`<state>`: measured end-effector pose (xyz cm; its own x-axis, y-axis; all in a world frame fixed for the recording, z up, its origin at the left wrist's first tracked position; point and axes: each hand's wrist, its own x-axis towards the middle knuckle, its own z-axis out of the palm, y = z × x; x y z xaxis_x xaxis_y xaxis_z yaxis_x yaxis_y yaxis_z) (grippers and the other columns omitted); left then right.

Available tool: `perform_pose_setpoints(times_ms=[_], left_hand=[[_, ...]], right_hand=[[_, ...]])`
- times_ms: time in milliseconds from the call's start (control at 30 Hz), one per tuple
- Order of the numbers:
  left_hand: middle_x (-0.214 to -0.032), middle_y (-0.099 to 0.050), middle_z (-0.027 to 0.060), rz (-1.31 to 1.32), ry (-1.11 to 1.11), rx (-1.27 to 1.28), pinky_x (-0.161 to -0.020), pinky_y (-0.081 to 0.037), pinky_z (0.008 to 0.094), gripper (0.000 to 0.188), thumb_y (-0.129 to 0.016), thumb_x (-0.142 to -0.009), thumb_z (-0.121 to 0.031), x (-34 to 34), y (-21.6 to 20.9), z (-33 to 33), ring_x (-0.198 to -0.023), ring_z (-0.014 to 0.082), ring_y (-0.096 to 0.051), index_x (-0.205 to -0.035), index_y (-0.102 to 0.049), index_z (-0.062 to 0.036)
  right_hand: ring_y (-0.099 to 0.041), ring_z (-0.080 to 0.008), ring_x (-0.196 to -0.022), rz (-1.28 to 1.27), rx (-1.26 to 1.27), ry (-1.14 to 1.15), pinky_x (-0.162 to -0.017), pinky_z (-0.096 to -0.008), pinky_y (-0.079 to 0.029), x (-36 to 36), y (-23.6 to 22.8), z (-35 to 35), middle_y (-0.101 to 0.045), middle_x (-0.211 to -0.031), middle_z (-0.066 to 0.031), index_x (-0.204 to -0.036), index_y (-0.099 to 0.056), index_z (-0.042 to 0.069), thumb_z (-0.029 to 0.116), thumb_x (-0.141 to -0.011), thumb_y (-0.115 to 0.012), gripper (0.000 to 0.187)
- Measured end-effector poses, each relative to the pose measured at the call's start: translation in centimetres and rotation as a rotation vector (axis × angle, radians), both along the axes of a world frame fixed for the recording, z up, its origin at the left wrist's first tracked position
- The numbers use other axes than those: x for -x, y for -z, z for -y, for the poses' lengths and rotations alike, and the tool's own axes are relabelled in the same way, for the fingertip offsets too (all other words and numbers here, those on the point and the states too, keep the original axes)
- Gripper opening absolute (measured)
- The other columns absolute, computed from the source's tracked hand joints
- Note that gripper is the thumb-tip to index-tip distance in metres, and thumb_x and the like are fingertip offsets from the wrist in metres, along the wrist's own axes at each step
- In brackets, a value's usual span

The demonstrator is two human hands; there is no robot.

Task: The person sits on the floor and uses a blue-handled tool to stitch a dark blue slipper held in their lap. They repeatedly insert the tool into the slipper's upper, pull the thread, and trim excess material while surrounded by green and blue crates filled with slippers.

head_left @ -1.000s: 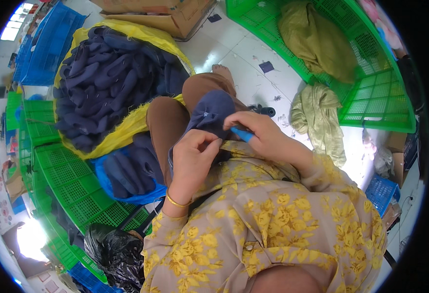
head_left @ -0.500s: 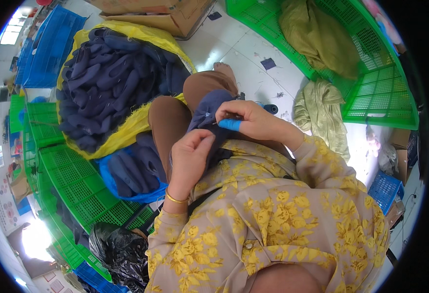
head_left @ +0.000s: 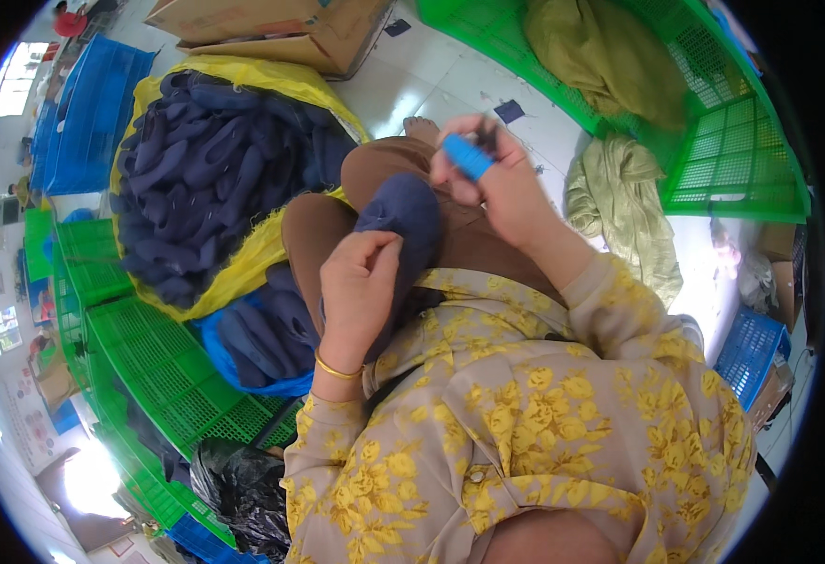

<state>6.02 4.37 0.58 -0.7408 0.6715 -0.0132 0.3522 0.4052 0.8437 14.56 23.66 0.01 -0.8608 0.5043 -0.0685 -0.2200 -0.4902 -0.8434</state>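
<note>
My left hand grips a dark navy fabric piece that rests on my lap over brown trousers. A gold bangle sits on that wrist. My right hand is raised above my knee, apart from the fabric, and pinches a small dark object at its fingertips. A blue guard covers one of its fingers. To my left a yellow sack holds a large heap of similar navy pieces.
A blue bag of more navy pieces lies in a green plastic crate. Another green crate with olive cloth stands at the right; olive cloth lies on the white floor. Cardboard boxes are ahead.
My right hand has lifted up and away from the navy fabric piece toward the far side of my knee. My left hand keeps its hold on the piece.
</note>
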Motion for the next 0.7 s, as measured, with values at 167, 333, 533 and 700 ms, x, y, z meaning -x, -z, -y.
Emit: perform_pose_setpoints(times_ms=[167, 333, 533, 700], left_hand=[[-0.069, -0.051, 0.0048, 0.082, -0.029, -0.002, -0.060, -0.041, 0.0263, 0.006, -0.069, -0.082, -0.005, 1.3, 0.1, 0.0, -0.062, 0.0129, -0.049, -0.085, -0.066, 0.0004], [-0.072, -0.055, -0.0065, 0.145, -0.044, 0.033, -0.052, -0.035, 0.0172, 0.005, -0.067, -0.088, -0.007, 1.7, 1.0, 0.2, -0.059, 0.0006, -0.045, -0.090, -0.066, -0.0017], [-0.071, -0.056, -0.0063, 0.239, -0.038, 0.029, -0.048, -0.034, 0.0174, 0.007, -0.064, -0.091, -0.009, 1.5, -0.1, -0.7, -0.053, 0.0008, -0.044, -0.092, -0.065, -0.0027], [-0.071, -0.056, -0.0060, 0.298, -0.041, 0.015, -0.048, -0.033, 0.0174, 0.006, -0.065, -0.090, -0.008, 1.9, 0.1, -0.5, -0.052, 0.0010, -0.043, -0.092, -0.066, -0.0024]], right_hand=[[-0.042, -0.0074, -0.056, -0.060, 0.268, 0.260, -0.052, -0.0215, -0.034, -4.6, 2.9, -9.2, -0.052, -0.075, -0.0006, -0.102, -0.059, 0.010, 0.009, -0.095, -0.055, 0.008], [-0.052, -0.0182, -0.070, -0.165, 0.150, 0.556, -0.098, -0.0487, -0.047, -12.0, 5.4, -20.0, -0.051, -0.075, -0.0055, -0.088, -0.053, 0.004, 0.004, -0.096, -0.050, 0.008], [-0.055, -0.0242, -0.075, -0.087, 0.032, 0.727, -0.106, -0.0592, -0.042, -17.2, 5.9, -25.0, -0.051, -0.078, -0.0098, -0.090, -0.052, -0.002, 0.000, -0.095, -0.047, 0.007], [-0.053, -0.0237, -0.075, -0.070, -0.034, 0.739, -0.107, -0.0588, -0.041, -17.7, 3.3, -23.3, -0.049, -0.078, -0.0093, -0.092, -0.052, -0.003, -0.002, -0.095, -0.045, 0.008]])
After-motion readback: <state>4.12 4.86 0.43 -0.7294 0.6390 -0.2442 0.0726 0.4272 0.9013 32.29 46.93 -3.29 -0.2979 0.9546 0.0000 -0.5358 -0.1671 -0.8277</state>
